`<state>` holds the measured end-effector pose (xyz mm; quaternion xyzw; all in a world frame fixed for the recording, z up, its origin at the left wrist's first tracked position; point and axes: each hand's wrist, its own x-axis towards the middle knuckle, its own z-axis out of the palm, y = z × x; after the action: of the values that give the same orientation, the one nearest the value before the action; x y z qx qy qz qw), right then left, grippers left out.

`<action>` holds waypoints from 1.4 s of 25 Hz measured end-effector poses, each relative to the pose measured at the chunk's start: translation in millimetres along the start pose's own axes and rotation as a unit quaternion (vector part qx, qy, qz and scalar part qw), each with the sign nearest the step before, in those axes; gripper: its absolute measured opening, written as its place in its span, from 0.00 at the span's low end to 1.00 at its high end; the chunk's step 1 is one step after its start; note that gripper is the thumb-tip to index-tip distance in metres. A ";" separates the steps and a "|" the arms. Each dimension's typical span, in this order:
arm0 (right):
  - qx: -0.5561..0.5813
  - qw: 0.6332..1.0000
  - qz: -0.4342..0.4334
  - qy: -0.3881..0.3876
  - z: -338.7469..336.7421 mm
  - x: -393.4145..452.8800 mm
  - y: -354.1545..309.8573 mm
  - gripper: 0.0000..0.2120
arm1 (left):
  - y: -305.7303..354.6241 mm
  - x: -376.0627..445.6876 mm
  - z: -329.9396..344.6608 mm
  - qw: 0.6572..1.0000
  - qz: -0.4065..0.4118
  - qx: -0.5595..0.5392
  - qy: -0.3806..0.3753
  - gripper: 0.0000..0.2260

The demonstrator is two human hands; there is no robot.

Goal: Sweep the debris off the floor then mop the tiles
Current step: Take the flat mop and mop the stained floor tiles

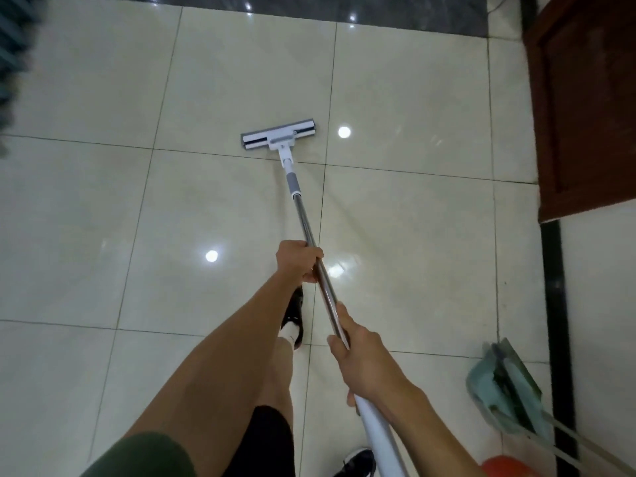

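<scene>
Clasping the mop handle (306, 228), both grips, left hand (297, 261) and right hand (361, 352), face open tiles (86, 218).

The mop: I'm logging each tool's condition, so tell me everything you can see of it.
The mop has a flat rectangular head, grey-edged with white plastic and a dark strip, lying flat on the cream tiled floor just beyond a grout line. A white joint and grey collar lead into a shiny metal pole that slants back toward the person and ends in a white grip. The left hand grips the pole midway; the right hand holds it lower, just above the white grip.
</scene>
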<state>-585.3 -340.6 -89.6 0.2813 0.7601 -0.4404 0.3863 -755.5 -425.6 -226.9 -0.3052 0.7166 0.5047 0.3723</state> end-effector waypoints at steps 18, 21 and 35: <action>-0.086 0.994 0.041 0.049 -29.0 35.0 -106.4 0.26 | 99.0 38.3 -43.7 0.994 -0.030 0.091 -0.061 0.10; -0.137 0.987 0.048 0.068 -10.4 -20.3 -58.9 0.25 | 45.2 -9.5 -24.7 0.991 -0.037 0.099 -0.083 0.12; -0.225 0.955 0.090 0.173 37.2 -205.0 116.6 0.15 | -145.3 -191.8 41.8 0.763 0.276 0.561 -0.163 0.22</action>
<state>-371.7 -338.6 17.2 0.3265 0.8662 -0.1661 0.3398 -525.0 -418.2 -146.4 0.2559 0.8535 0.1354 0.4333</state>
